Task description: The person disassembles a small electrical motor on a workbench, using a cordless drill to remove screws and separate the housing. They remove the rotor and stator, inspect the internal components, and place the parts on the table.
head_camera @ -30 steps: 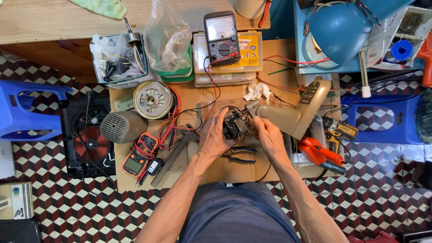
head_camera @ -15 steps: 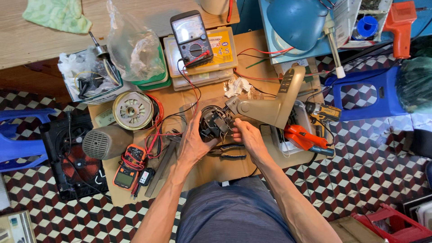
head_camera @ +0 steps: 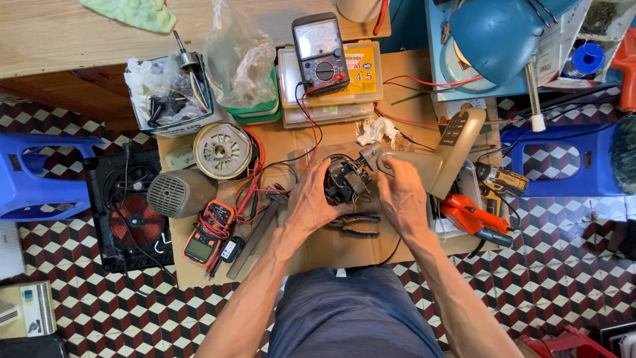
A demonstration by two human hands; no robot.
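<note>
Basically a low cardboard-covered worktable (head_camera: 411,79) on checkered floor, seen from above. Largest things first: blue desk lamp (head_camera: 500,36) over the far right corner, blue plastic stool (head_camera: 30,176) off the left edge, second blue stool (head_camera: 563,162) off the right edge, black fan unit (head_camera: 132,212) on the floor beside the left edge. Beige fan neck housing (head_camera: 444,156) lies tilted toward the right edge. Grey motor cover (head_camera: 179,192) at the left edge, round coil stator (head_camera: 222,151) just beyond it. Clear plastic bag (head_camera: 238,59) and a tub of parts (head_camera: 169,99) at the far left corner. Analog multimeter (head_camera: 320,45) sits on yellow parts boxes (head_camera: 361,79) at the far edge, red and black leads running down to the middle. Orange digital meter (head_camera: 205,232) near the left front corner. Orange-handled cutters (head_camera: 474,219) at the right edge. Black-handled pliers (head_camera: 354,225) lie just in front of the hands.

Small dark fan motor (head_camera: 344,182) is at the table's middle, joined to the housing. Left hand (head_camera: 311,205) curls partly closed, fingers gripping the motor's left side. Right hand (head_camera: 401,195) is loosely bent, fingers on the motor's right side and the housing end; exact grip unclear.
</note>
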